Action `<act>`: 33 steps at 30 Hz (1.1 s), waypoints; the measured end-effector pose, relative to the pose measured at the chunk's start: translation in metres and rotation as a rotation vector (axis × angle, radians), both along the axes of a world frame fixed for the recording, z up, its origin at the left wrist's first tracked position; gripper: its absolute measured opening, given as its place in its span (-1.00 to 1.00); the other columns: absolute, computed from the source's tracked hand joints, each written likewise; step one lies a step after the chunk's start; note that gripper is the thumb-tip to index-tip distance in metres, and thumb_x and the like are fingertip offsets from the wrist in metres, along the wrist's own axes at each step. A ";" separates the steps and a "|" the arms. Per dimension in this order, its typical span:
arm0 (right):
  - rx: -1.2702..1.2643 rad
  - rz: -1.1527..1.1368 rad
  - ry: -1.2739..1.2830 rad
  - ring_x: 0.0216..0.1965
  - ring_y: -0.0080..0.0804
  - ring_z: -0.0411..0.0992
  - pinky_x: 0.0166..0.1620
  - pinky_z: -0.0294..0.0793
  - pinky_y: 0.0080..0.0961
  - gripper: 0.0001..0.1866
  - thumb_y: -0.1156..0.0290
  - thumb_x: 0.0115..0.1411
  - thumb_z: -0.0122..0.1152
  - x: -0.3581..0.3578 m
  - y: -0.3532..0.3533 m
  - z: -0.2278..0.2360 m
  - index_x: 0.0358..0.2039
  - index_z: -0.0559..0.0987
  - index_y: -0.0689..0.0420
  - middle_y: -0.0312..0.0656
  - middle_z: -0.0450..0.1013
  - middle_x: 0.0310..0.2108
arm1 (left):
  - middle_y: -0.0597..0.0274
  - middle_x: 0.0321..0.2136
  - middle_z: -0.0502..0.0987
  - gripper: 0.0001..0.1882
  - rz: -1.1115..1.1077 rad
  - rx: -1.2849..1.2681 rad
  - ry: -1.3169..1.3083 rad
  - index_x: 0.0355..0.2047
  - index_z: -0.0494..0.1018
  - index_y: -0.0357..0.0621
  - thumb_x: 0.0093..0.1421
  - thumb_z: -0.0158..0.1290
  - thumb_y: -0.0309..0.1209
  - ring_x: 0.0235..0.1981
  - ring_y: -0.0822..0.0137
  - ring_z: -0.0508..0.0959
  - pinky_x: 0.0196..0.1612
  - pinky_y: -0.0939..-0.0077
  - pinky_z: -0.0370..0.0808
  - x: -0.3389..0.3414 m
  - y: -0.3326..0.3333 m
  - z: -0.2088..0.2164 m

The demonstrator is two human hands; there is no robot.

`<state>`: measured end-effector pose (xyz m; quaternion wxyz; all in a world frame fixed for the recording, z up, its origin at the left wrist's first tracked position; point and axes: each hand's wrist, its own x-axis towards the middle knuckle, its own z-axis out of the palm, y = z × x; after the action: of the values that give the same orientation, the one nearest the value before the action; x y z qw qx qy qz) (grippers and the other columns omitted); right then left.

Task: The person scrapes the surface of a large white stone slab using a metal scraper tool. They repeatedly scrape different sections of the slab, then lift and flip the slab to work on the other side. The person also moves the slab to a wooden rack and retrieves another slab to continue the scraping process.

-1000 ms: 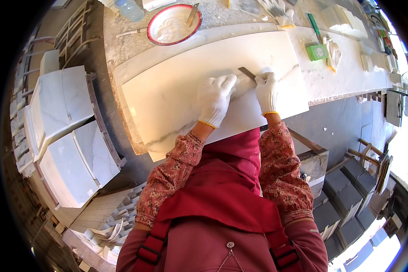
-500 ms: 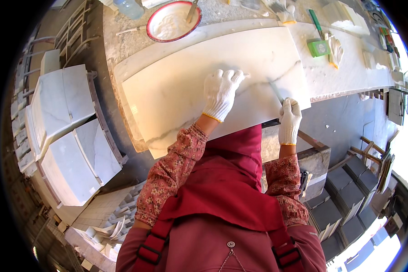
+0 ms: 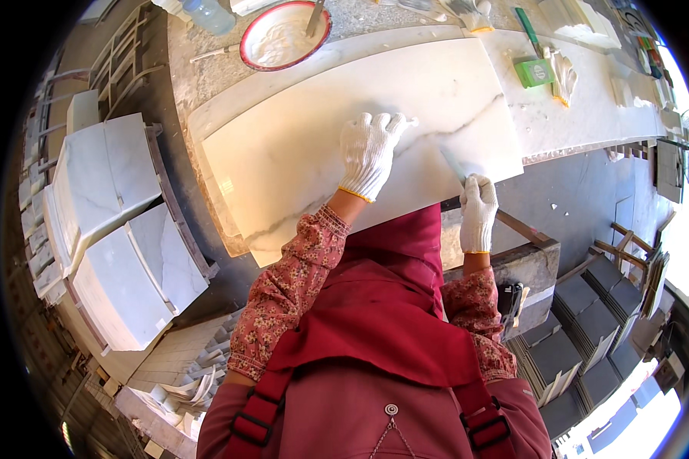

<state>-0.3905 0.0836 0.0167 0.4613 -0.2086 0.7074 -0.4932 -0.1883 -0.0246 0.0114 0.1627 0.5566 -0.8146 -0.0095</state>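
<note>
A large white marble slab (image 3: pixel 298 145) with grey veins lies in front of me on the work table. My left hand (image 3: pixel 367 157), in a white knit glove, rests on the middle of the slab with its fingers a little apart and nothing seen in them. At the slab's near right edge, my right hand (image 3: pixel 478 210), gloved too, is closed on the end of a thin, flat, bluish-grey blade (image 3: pixel 452 164). This blade slants up and left over the slab's surface; whether it touches the stone, I cannot tell.
Behind the slab stands a red-rimmed bowl (image 3: pixel 324 44) of white paste with a spatula in it. A green box (image 3: pixel 533 73) and a spare glove (image 3: pixel 565 75) lie at the far right. Stacked marble slabs (image 3: pixel 119 168) fill the left; dark tiles (image 3: pixel 582 329) stand at lower right.
My right hand and the blade have shifted left and slightly nearer to me along the slab's edge. My left hand stays on the slab, a touch further left and away.
</note>
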 end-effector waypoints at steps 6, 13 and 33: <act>-0.015 -0.007 0.005 -0.57 -0.78 0.10 -0.52 0.06 -0.75 -0.86 0.34 0.39 0.09 0.007 -0.001 -0.002 -0.25 0.50 0.13 -0.47 0.24 -0.58 | 0.50 -0.39 0.55 -0.71 0.006 -0.051 0.009 -0.11 0.54 0.36 0.18 0.04 -0.35 -0.39 0.29 0.52 -0.39 0.30 0.44 -0.001 0.000 0.001; -0.080 0.225 0.240 -0.48 -0.63 0.32 -0.38 0.33 -0.63 -0.86 0.42 0.34 0.13 0.015 -0.024 0.016 -0.18 0.56 0.21 -0.32 0.44 -0.46 | 0.26 -0.09 0.65 -0.52 0.011 0.239 0.958 -0.01 0.57 -0.10 0.00 0.28 -0.59 -0.20 0.27 0.60 -0.07 0.40 0.49 0.015 0.010 -0.023; -0.426 0.595 1.062 -0.26 -0.06 0.38 -0.08 0.38 -0.16 -0.77 0.33 0.13 0.25 0.021 -0.127 -0.033 -0.19 0.70 -0.06 -0.16 0.54 -0.35 | 0.10 0.01 0.47 -0.52 0.847 0.075 1.378 0.10 0.35 -0.22 0.17 0.14 -0.68 -0.02 0.38 0.48 0.09 0.49 0.45 0.208 0.118 0.011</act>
<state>-0.3697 -0.0432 -0.0161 0.1141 -0.6983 0.6382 -0.3035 0.0195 0.0938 0.0221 0.5991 0.6921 -0.2505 -0.3151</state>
